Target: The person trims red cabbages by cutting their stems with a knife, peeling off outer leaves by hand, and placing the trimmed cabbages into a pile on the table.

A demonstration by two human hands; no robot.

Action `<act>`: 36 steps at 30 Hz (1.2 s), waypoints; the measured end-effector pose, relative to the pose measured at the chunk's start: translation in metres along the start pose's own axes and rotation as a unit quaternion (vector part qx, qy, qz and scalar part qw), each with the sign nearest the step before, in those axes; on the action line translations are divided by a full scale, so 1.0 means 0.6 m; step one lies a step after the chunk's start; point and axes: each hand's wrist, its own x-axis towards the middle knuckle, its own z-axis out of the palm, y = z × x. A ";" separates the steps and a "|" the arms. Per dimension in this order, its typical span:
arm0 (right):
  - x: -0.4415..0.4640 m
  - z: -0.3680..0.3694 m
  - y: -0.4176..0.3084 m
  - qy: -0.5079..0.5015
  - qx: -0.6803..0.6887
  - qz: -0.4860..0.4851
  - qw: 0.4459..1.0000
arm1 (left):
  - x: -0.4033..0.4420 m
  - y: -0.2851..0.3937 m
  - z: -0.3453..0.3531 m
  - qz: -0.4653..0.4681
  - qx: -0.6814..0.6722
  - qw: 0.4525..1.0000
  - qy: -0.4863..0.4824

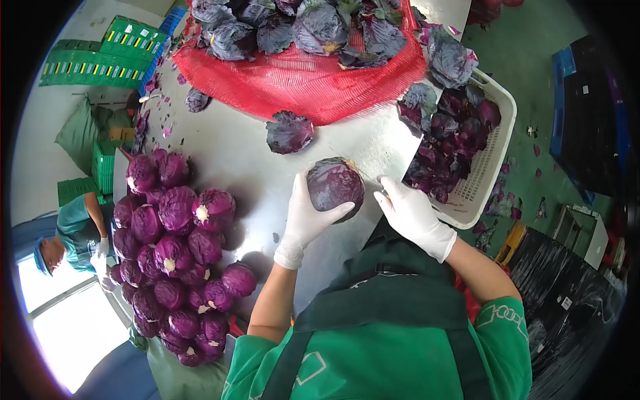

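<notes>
In the head view, the left hand (308, 217) gripped one cabbage (335, 191) over the counter (267, 177), near its right edge; the right hand (412, 217) clenched one thin tool (366, 175). About thirty purple cabbages (177, 210) crowded the left edge. One red sack (300, 83) lay farther back; one basket (477, 200) adjoined the right edge.

From here I see the left hand (308, 217) cradling 1 red cabbage (335, 189) above the metal table (267, 180), while the right hand (413, 215) grips a small knife, its tip near the stem. A pile of glossy cabbages (175, 257) sits to the left; a white crate (472, 193) of leaves stands to the right, and a red mesh bag (300, 83) lies beyond.
</notes>
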 end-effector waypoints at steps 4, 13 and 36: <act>-0.007 0.001 -0.004 -0.062 -0.073 -0.026 0.995 | -0.001 -0.010 0.008 0.010 0.021 1.000 0.021; 0.039 0.006 0.024 -0.217 -0.059 0.031 0.974 | 0.008 0.002 0.019 0.049 0.108 0.993 0.018; 0.069 0.004 0.003 -0.001 0.202 0.187 0.961 | -0.005 0.001 0.003 0.143 0.208 0.967 0.038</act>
